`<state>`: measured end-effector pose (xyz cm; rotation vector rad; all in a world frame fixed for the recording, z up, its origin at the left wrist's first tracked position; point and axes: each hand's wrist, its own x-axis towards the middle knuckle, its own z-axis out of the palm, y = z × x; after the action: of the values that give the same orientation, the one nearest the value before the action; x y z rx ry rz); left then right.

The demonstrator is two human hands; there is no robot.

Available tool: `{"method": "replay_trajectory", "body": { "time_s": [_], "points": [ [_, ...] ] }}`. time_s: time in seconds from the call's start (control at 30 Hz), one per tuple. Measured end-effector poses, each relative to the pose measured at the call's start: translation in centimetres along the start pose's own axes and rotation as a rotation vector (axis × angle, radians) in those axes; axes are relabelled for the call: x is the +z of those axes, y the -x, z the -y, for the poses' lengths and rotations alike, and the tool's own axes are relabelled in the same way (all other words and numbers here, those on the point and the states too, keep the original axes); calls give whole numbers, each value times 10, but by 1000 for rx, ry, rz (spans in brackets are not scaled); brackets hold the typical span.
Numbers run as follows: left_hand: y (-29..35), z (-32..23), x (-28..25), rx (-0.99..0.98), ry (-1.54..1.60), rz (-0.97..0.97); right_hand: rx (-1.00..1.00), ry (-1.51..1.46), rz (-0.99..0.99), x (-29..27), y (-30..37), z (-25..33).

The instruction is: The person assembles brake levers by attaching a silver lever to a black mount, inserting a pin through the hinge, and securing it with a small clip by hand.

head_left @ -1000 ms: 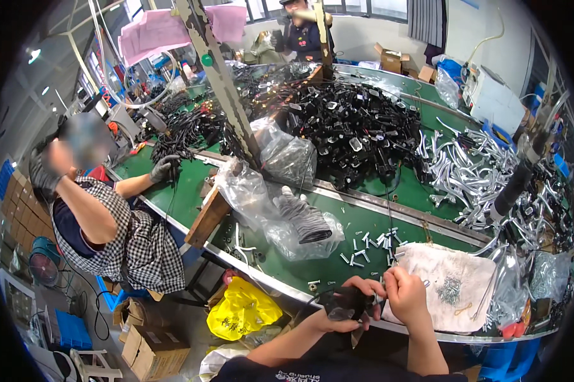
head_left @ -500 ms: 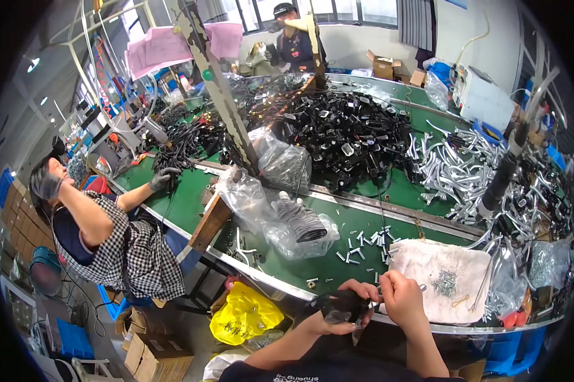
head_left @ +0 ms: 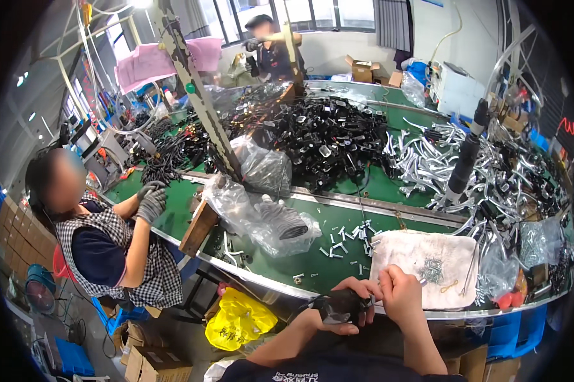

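Note:
Low in front of me, my left hand is closed around a glossy black part, palm turned up. Its rounded end rests towards my left wrist. My right hand is pinched shut close against the left fingertips. A small silver tip shows beside its knuckles, but the fingers hide most of what it grips. Just beyond my hands lies a pale cloth-covered tray bearing a heap of small metal pins or screws. Several silver bolts are scattered on the green tabletop.
Black lever-like parts form a big pile across the bench, with silver levers to its right. Clear plastic bags and a grey glove lie mid-table. A gloved co-worker sits at left. A dark hanging tool stands at right.
The scene has shifted slightly left in view. The co-worker at left has lowered a raised hand and brought both gloved hands together. My hands keep nearly the same hold.

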<state>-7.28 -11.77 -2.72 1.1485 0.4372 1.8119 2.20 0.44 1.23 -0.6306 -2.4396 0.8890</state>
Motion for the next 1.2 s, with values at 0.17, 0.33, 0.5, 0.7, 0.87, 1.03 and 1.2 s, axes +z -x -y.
{"method": "replay_trajectory", "body": {
  "time_s": [0.17,0.33,0.5,0.7,0.87,1.03,1.2],
  "points": [
    [3,-6,1,-46,-69,15,-2,-5,7,1,4,1],
    [10,-9,5,-70,-82,-49,43,-6,57,0,6,0],
    [18,-11,0,-61,-74,-55,24,12,61,4,4,6],
    [16,-8,-3,-41,-3,-81,37,25,94,7,-3,10],
    [14,0,-10,-1,24,-106,41,63,129,7,-7,7],
    [11,3,-15,31,34,-102,47,29,137,10,-18,7],
    [12,4,-20,81,56,-98,-60,28,139,14,-25,6]
  ]
}}
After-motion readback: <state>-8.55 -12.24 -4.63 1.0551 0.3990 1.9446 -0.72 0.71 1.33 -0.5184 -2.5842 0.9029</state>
